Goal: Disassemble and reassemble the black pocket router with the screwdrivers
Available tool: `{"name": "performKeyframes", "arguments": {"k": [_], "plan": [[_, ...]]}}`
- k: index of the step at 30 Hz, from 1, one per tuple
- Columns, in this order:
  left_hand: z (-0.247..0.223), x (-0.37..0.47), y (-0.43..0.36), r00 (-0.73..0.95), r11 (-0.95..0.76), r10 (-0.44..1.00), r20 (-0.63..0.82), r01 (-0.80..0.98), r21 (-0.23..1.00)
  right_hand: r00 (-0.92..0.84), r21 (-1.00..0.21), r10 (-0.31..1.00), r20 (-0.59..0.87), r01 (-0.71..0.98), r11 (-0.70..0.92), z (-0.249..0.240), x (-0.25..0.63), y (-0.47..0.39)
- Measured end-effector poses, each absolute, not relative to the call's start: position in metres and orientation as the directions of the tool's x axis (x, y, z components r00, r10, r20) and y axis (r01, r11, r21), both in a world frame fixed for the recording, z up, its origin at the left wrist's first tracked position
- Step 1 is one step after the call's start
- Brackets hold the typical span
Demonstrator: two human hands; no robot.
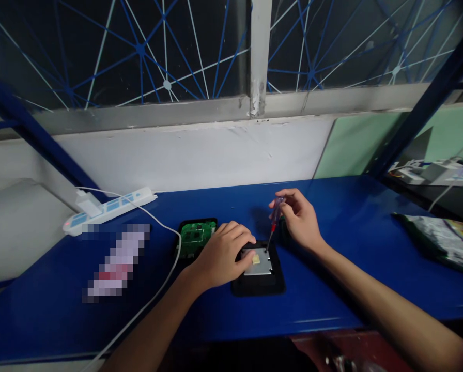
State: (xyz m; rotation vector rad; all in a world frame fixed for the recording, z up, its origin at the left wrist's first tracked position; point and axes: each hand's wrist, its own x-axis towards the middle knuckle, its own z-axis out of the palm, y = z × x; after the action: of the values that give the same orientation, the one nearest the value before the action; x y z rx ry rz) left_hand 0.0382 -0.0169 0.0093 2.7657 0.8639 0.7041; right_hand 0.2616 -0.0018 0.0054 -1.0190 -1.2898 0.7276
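Observation:
On the blue table lies a black casing (257,285) with a silver metal plate (259,267) in it and a small yellowish square (256,259) on the plate. My left hand (224,253) rests over the casing's left side, its fingers on the top edge and the thumb on the plate. My right hand (298,217) is closed around the clear purplish handle of a screwdriver (277,213). The screwdriver stands tilted, its tip at the plate's upper right corner. Beside my left hand is a second black casing with a green circuit board (196,237).
A white power strip (113,208) with a plug lies at the back left, its cable crossing the blue table (324,310). A blurred-out item (119,261) is at the left, and a shiny plastic packet (444,240) at the right.

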Motion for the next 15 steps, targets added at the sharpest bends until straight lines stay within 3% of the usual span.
{"name": "performKeyframes", "arguments": {"k": [15], "plan": [[0.0107,0.0385,-0.0189,0.742,-0.827,0.561,0.368,0.474,0.304,0.19,-0.933,0.916,0.354,0.144,0.33,0.006,0.2639,0.0018]]}}
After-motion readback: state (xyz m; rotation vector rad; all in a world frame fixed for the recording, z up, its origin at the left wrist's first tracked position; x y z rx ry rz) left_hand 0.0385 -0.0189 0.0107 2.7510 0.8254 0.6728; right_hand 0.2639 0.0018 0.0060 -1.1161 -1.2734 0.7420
